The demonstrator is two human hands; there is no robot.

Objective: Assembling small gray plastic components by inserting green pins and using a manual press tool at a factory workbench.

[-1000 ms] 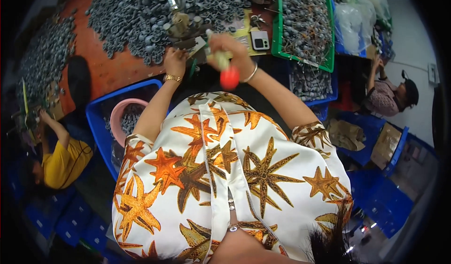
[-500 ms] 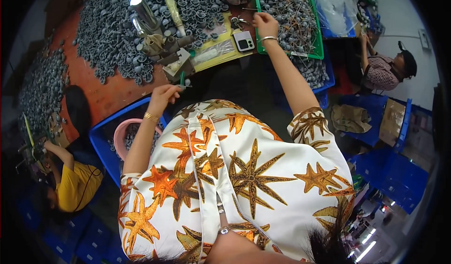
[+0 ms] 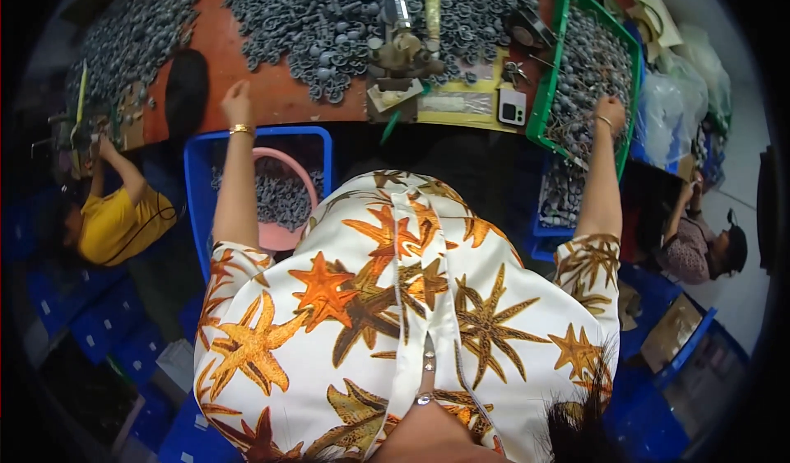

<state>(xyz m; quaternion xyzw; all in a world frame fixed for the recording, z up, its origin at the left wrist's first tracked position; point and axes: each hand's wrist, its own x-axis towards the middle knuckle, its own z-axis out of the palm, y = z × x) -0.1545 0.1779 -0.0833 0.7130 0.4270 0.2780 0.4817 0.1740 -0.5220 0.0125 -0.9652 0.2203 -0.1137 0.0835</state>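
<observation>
Left fingers curl together near the red surface and right fingers bend over thin-stemmed grey pieces in the green tray; in the head view, we cannot tell whether either grasps anything. We note heaped, rounded and ring-like grey parts upon the surface. A rigid blue bin contains a pink basin with small grey bits. We count one tray, one basin, one phone.

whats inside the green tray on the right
The green tray holds a heap of small parts, many grey and rounded, others thin as rods. The right hand covers a patch, and whatever lies beneath the top layer is hidden.
</observation>
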